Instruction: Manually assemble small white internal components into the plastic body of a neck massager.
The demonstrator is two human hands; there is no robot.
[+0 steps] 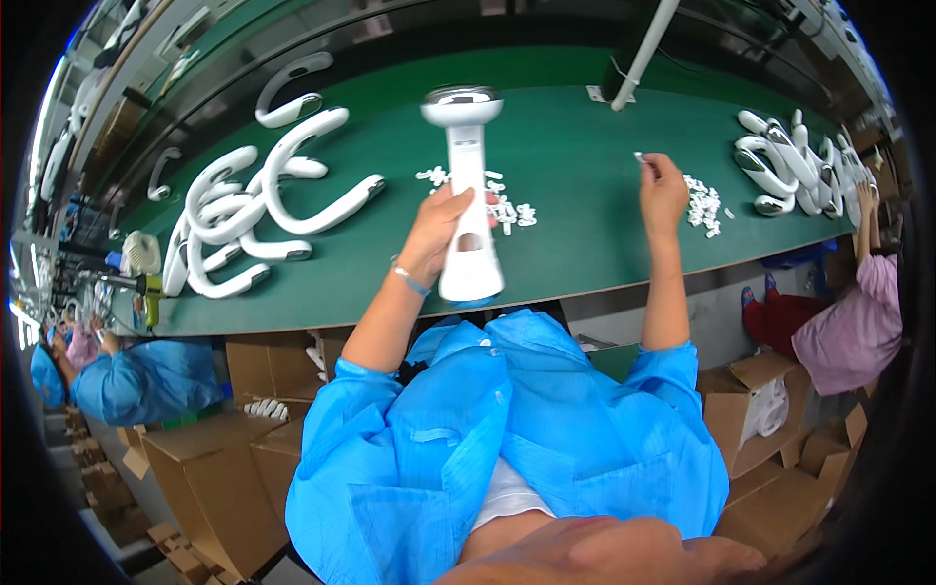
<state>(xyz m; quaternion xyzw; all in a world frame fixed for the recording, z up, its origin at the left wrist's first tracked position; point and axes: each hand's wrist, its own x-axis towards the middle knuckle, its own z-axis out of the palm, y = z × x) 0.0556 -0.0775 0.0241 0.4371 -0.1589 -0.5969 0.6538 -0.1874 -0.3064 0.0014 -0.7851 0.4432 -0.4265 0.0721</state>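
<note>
My left hand (437,232) is wrapped round the shaft of a white device (467,156) with a wide rounded head, a dark glossy top and an oval opening low on its body. The device stands over the near edge of the green table. Over the table to the right, my right hand (664,195) pinches a small white part (639,156) between its fingertips. Loose small white parts (514,214) lie behind the device, partly hidden by it. Beside my right hand is another heap of small white parts (702,209).
Several curved white pieces (216,232) lie piled on the left of the green table (575,249), with more curved white pieces (777,164) at the right. A white pole (645,54) rises at the back. Co-workers sit at both sides; cardboard boxes (210,478) stand below.
</note>
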